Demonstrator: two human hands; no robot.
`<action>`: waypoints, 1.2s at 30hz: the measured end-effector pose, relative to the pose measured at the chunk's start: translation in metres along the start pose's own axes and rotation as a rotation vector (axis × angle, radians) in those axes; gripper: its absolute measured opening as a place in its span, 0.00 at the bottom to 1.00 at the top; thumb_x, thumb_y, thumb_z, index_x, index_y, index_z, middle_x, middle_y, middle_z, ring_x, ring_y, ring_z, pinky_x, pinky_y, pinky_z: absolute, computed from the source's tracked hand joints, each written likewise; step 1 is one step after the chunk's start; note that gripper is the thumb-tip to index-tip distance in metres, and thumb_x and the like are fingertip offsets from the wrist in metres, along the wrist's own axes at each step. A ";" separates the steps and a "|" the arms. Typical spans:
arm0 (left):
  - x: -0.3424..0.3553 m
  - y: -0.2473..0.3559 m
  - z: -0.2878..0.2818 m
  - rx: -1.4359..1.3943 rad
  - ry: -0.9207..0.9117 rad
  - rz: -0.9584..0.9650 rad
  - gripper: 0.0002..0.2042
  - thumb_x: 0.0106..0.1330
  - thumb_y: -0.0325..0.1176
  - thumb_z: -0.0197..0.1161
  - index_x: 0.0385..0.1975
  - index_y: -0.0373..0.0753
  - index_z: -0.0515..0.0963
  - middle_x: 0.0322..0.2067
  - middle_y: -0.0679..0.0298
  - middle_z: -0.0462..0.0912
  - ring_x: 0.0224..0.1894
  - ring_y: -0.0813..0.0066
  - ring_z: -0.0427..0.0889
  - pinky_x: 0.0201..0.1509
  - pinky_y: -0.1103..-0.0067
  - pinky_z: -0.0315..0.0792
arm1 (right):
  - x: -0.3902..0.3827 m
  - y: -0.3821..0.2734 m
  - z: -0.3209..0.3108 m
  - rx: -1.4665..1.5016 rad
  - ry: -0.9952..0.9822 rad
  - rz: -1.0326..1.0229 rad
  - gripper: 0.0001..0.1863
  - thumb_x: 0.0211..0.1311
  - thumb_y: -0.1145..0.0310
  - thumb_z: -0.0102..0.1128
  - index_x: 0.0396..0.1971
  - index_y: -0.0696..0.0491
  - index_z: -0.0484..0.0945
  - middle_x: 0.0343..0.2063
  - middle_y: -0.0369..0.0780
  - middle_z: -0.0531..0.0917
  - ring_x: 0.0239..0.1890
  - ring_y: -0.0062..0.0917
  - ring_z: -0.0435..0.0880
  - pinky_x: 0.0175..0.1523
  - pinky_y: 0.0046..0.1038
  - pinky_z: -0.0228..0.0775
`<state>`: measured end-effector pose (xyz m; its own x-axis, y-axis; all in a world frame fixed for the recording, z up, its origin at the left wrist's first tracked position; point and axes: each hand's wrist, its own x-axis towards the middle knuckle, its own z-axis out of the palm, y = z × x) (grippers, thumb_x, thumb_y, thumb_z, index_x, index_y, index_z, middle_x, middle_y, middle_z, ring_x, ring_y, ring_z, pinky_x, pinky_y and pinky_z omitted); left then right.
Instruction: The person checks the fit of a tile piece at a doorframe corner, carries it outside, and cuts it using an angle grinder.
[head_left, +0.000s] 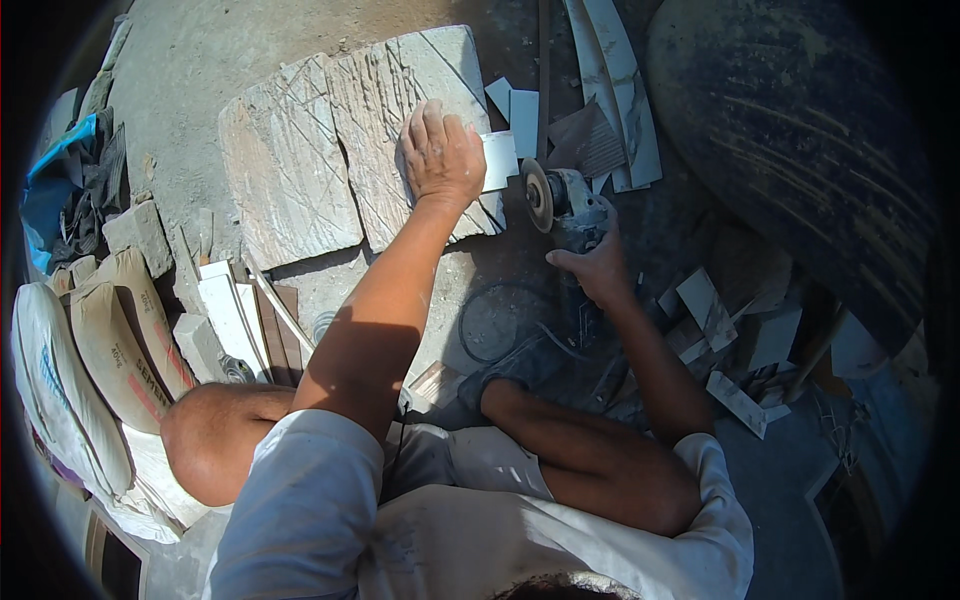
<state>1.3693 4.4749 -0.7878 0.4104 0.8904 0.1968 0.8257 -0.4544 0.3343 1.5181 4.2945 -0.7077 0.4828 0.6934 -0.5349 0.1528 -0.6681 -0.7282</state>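
Tile (499, 161), white and small, lies at the right edge of a scored slab (370, 100), one end jutting past it toward the grinder (578, 222). The person's left hand (440, 150) rests palm down over the tile's other end, its fingers pointing away from the body; whether they clench it cannot be told. The right hand (604, 268) grasps the grinder by its body, thumb out to the side, with the disc (539, 196) just beside the tile; whether they touch is unclear. A second slab (285, 165) lies left of the first. Past the tile are white offcuts (523, 122) and long curved strips (628, 105). Broken tile pieces (738, 403) lie to the right, below a big dark rounded object (800, 140). To the left stand full bags (112, 345), a grey block (140, 236) and blue plastic (45, 208).
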 end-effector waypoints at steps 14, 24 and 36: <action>-0.001 -0.001 -0.002 0.001 -0.003 -0.002 0.14 0.61 0.38 0.58 0.39 0.33 0.73 0.56 0.51 0.66 0.63 0.52 0.60 0.68 0.58 0.53 | -0.001 0.002 0.004 -0.003 0.001 0.014 0.51 0.32 0.69 0.78 0.62 0.53 0.60 0.51 0.46 0.76 0.53 0.32 0.75 0.59 0.33 0.67; -0.001 -0.002 -0.003 0.002 -0.030 -0.013 0.14 0.62 0.38 0.57 0.40 0.33 0.73 0.57 0.51 0.66 0.63 0.52 0.60 0.67 0.59 0.52 | -0.001 0.003 0.006 0.013 0.004 -0.003 0.52 0.32 0.70 0.78 0.63 0.55 0.59 0.52 0.45 0.75 0.53 0.32 0.75 0.59 0.32 0.66; -0.001 -0.001 -0.002 -0.006 -0.027 -0.014 0.14 0.62 0.38 0.58 0.40 0.34 0.73 0.57 0.51 0.66 0.63 0.52 0.60 0.68 0.58 0.52 | -0.001 0.005 0.005 -0.012 0.007 0.004 0.52 0.31 0.68 0.79 0.63 0.55 0.60 0.51 0.46 0.76 0.53 0.32 0.75 0.59 0.32 0.67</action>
<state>1.3672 4.4742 -0.7864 0.4096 0.8969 0.1668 0.8289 -0.4423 0.3426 1.5141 4.2920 -0.7125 0.4896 0.6885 -0.5350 0.1610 -0.6744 -0.7206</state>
